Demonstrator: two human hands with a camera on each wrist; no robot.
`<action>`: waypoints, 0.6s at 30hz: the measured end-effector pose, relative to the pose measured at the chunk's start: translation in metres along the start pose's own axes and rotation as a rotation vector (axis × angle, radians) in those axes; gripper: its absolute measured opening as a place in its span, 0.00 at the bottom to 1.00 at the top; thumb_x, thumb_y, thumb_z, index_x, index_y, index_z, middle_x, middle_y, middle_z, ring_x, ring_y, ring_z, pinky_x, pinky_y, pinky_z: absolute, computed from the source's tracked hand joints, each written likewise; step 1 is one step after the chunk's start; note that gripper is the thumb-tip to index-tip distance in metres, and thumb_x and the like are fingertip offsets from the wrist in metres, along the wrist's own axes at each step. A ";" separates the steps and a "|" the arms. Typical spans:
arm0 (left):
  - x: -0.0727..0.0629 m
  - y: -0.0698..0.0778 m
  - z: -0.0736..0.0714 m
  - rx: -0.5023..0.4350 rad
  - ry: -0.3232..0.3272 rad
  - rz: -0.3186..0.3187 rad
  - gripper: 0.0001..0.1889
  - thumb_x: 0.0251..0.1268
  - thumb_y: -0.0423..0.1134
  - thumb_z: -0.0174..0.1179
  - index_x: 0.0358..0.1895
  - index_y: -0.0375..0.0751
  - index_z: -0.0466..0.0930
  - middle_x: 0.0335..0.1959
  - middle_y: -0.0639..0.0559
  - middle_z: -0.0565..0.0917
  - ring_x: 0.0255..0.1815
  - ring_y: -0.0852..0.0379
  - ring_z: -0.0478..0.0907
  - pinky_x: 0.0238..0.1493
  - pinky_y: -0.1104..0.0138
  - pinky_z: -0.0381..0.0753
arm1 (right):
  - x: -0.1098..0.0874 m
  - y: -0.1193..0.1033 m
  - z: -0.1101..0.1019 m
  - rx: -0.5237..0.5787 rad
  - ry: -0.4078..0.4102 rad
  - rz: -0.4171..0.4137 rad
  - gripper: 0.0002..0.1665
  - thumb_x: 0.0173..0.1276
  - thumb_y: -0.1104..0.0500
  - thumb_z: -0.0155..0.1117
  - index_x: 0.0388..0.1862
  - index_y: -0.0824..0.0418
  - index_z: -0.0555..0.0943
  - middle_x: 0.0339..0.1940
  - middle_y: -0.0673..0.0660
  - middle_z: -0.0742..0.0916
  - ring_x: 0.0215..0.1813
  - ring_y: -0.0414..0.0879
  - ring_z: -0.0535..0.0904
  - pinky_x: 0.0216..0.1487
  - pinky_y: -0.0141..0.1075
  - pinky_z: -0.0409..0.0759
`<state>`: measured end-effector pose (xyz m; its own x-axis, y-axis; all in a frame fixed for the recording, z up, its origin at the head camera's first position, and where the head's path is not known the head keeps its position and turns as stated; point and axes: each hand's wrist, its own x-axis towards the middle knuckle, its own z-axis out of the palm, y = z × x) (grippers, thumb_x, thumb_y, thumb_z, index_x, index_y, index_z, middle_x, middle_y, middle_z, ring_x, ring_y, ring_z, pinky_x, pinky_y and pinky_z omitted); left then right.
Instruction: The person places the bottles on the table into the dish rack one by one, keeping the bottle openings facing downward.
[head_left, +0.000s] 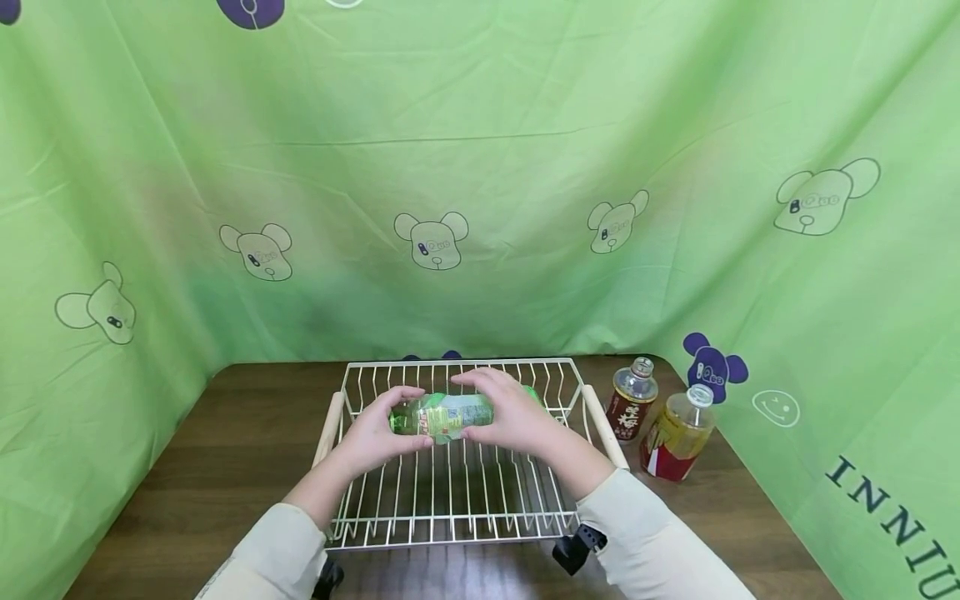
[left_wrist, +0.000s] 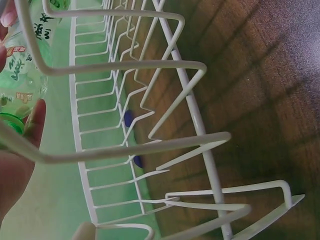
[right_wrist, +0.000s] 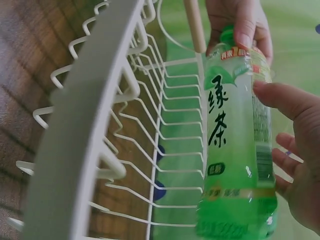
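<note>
A green tea bottle lies sideways between both hands, over a white wire dish rack. My left hand holds it around the neck and green cap; the right wrist view shows its thumb near the cap of the bottle. The right hand grips the body, thumb on the label and fingers behind. Through the wires in the left wrist view, the cap end of the bottle shows at the left edge.
Right of the rack stand an uncapped bottle with a dark label and an uncapped one with a yellow and red label. The rack has pale wooden side handles. A green patterned cloth hangs behind the wooden table.
</note>
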<state>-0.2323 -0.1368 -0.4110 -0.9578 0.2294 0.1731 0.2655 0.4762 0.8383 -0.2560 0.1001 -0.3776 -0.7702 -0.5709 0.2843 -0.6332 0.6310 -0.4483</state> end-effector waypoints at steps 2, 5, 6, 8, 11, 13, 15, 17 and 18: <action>0.000 -0.002 -0.001 -0.030 0.030 -0.027 0.35 0.46 0.37 0.77 0.61 0.40 0.74 0.56 0.44 0.80 0.48 0.52 0.77 0.48 0.62 0.78 | 0.000 0.001 -0.002 0.012 0.037 0.017 0.44 0.51 0.53 0.78 0.68 0.54 0.71 0.68 0.59 0.76 0.69 0.58 0.70 0.68 0.57 0.69; -0.001 -0.005 -0.001 -0.048 0.078 -0.057 0.35 0.46 0.37 0.77 0.62 0.40 0.73 0.57 0.43 0.80 0.49 0.50 0.77 0.47 0.63 0.78 | 0.000 0.002 -0.005 0.027 0.085 0.034 0.45 0.52 0.54 0.77 0.69 0.55 0.70 0.69 0.61 0.75 0.70 0.59 0.69 0.69 0.57 0.68; -0.001 -0.006 -0.001 -0.049 0.092 -0.065 0.36 0.46 0.37 0.77 0.62 0.40 0.73 0.57 0.43 0.80 0.50 0.50 0.77 0.48 0.63 0.78 | 0.000 0.003 -0.006 0.033 0.101 0.039 0.45 0.52 0.53 0.77 0.69 0.55 0.70 0.69 0.61 0.74 0.70 0.59 0.69 0.69 0.56 0.68; -0.001 -0.008 -0.002 -0.046 0.120 -0.076 0.36 0.47 0.38 0.76 0.63 0.40 0.73 0.58 0.43 0.79 0.53 0.48 0.76 0.51 0.61 0.77 | 0.000 0.004 -0.006 0.051 0.130 0.044 0.44 0.52 0.54 0.77 0.69 0.55 0.71 0.69 0.61 0.74 0.70 0.59 0.69 0.69 0.56 0.68; -0.001 -0.009 -0.003 -0.058 0.160 -0.096 0.37 0.47 0.38 0.76 0.64 0.40 0.72 0.59 0.42 0.78 0.56 0.47 0.75 0.55 0.59 0.75 | 0.000 0.006 -0.005 0.076 0.169 0.049 0.43 0.52 0.54 0.77 0.68 0.56 0.71 0.68 0.61 0.75 0.69 0.59 0.69 0.69 0.56 0.69; -0.002 -0.009 -0.004 -0.094 0.183 -0.114 0.36 0.48 0.37 0.75 0.64 0.39 0.71 0.59 0.40 0.77 0.55 0.47 0.75 0.54 0.61 0.75 | -0.001 0.007 -0.004 0.094 0.188 0.062 0.43 0.53 0.54 0.77 0.68 0.57 0.72 0.67 0.60 0.75 0.69 0.59 0.69 0.69 0.56 0.68; -0.003 -0.008 -0.005 -0.145 0.204 -0.134 0.36 0.50 0.36 0.74 0.65 0.38 0.70 0.59 0.38 0.76 0.53 0.47 0.76 0.50 0.66 0.77 | -0.002 0.006 -0.003 0.116 0.209 0.081 0.42 0.53 0.53 0.77 0.68 0.57 0.71 0.68 0.60 0.75 0.70 0.59 0.68 0.69 0.56 0.68; -0.003 -0.007 -0.005 -0.191 0.225 -0.145 0.36 0.51 0.35 0.74 0.65 0.37 0.69 0.58 0.37 0.75 0.50 0.48 0.76 0.44 0.71 0.78 | -0.003 0.006 -0.003 0.137 0.228 0.107 0.42 0.54 0.52 0.76 0.68 0.56 0.71 0.69 0.60 0.74 0.71 0.59 0.67 0.70 0.56 0.67; -0.003 -0.006 -0.006 -0.211 0.235 -0.148 0.36 0.51 0.34 0.73 0.65 0.36 0.68 0.58 0.36 0.75 0.49 0.49 0.76 0.42 0.73 0.78 | -0.004 0.005 -0.003 0.149 0.239 0.119 0.42 0.55 0.52 0.75 0.68 0.56 0.71 0.69 0.60 0.74 0.71 0.58 0.66 0.70 0.57 0.67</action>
<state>-0.2320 -0.1452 -0.4141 -0.9899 -0.0422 0.1353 0.1168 0.2979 0.9474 -0.2568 0.1067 -0.3787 -0.8455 -0.3469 0.4059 -0.5331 0.5917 -0.6048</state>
